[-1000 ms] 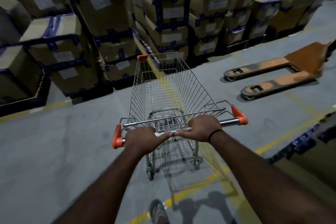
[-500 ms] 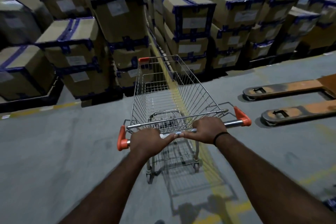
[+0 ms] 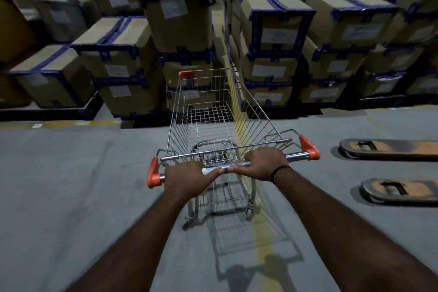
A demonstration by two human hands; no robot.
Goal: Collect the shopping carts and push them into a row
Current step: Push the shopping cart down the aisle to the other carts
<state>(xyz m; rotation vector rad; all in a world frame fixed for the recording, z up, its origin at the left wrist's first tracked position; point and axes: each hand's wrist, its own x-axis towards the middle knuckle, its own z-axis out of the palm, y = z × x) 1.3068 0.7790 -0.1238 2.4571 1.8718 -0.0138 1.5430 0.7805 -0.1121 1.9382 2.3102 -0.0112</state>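
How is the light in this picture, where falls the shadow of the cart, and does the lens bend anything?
Head view: dim light; the shopping cart casts a grid shadow on the floor toward the camera. Head view: the cardboard boxes look slightly soft and lean outward near the edges, a wide-angle effect.

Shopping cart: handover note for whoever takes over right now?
Left hand and right hand both grip the handle bar, close together near its middle.
The shopping cart is empty and stands on the grey floor, nose toward the stacked cardboard boxes. Pallet jack forks lie on the right.
Done: one cart collected.
Left: no row or other carts in view. Steer clear of boxes and forks, find the row, push it in.
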